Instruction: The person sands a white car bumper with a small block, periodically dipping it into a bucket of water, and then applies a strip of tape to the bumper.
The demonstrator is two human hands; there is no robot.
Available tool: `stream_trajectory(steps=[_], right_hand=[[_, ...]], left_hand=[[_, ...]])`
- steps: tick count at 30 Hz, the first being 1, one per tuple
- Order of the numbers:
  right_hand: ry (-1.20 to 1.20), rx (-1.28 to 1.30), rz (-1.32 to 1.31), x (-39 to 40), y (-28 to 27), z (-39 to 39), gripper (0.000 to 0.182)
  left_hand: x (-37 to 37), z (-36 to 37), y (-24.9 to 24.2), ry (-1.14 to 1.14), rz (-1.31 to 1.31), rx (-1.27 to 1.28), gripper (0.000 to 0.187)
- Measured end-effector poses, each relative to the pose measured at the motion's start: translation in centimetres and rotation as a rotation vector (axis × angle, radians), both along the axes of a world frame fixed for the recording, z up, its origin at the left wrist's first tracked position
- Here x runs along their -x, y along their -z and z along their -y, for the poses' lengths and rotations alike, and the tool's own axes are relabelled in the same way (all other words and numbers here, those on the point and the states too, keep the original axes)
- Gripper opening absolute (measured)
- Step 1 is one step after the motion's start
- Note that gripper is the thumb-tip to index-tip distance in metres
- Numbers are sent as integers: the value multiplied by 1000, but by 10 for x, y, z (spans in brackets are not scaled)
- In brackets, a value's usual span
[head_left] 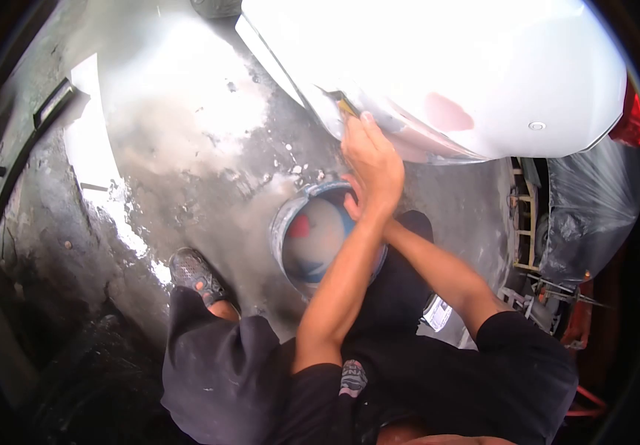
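Pressed against the lower edge of a white car body panel, my left hand is closed around a small yellow piece, mostly hidden by the fingers. Pinkish and grey patches mark the panel beside it. My right hand reaches in under my left wrist, at the rim of a bucket. Its visible fingers are apart with nothing seen between them; the palm is partly hidden. The bucket holds cloudy water with a red object in it.
My shoe is on the wet grey floor, left of the bucket. A dark curved strip and a white strip lie at the left. On the right are a red tail light, a plastic-covered object and a frame.
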State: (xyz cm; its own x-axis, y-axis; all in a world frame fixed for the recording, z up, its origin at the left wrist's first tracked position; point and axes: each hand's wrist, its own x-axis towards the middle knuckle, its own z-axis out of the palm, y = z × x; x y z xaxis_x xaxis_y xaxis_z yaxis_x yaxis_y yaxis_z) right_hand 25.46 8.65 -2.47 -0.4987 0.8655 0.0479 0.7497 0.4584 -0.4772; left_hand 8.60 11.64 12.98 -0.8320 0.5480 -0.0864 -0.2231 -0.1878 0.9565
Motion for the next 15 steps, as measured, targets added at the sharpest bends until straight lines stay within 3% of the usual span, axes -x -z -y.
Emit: stream_trajectory(steps=[3,4,7,9,12,15], right_hand=[[-24,-25,30,0,-21,9,39],[52,66,123,13,-39,10,38],[55,200,49,25,-60,15,42],[50,119,45,14,-39,12,39],[27,23,68,3,-23,13,37],[-27,8,110,22,-43,4,39]], left_hand=[[8,-17,11,-58,16,-10,37],[24,-22,12,-55,50,-56,34],[27,-27,25,23,-46,35,31],[4,-16,16,-110,-193,-46,39],[-10,1,16,103,-185,-21,60],[25,-24,27,82,-235,-45,59]])
